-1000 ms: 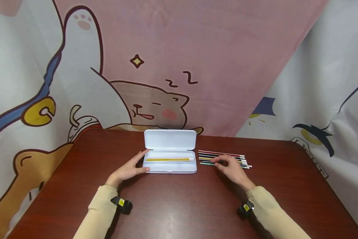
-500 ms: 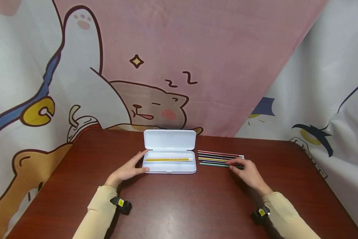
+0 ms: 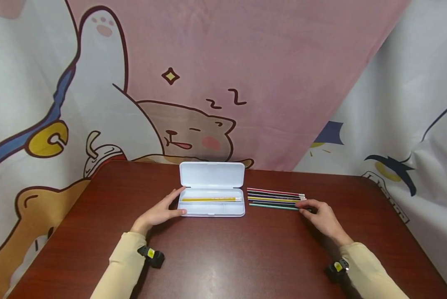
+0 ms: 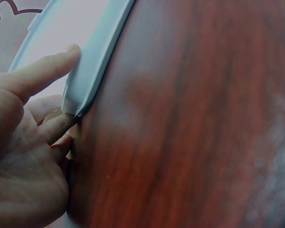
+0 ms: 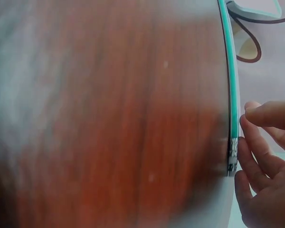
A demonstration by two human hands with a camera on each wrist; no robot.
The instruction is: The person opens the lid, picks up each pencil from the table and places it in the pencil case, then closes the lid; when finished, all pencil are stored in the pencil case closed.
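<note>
An open white pencil case (image 3: 212, 209) lies at the middle of the brown table (image 3: 223, 257), lid (image 3: 212, 174) folded back, with one yellow pencil (image 3: 211, 199) inside. My left hand (image 3: 172, 203) rests at the case's left end, thumb and forefinger straddling it. The left wrist view shows this left hand (image 4: 66, 85) against the case corner (image 4: 92, 71). Several coloured pencils (image 3: 273, 197) lie in a row right of the case. My right hand (image 3: 306, 206) touches their eraser ends. In the right wrist view, my right hand (image 5: 247, 126) meets the green pencil (image 5: 233, 95) at its metal ferrule.
A cartoon-printed cloth backdrop (image 3: 223, 83) hangs behind and beside the table. The table's back edge runs just behind the case lid. Bare tabletop lies in front of both hands and at the far right.
My right hand has slid to the right along the row of pencils, from their middle to the eraser ends. The left hand and the case have stayed put.
</note>
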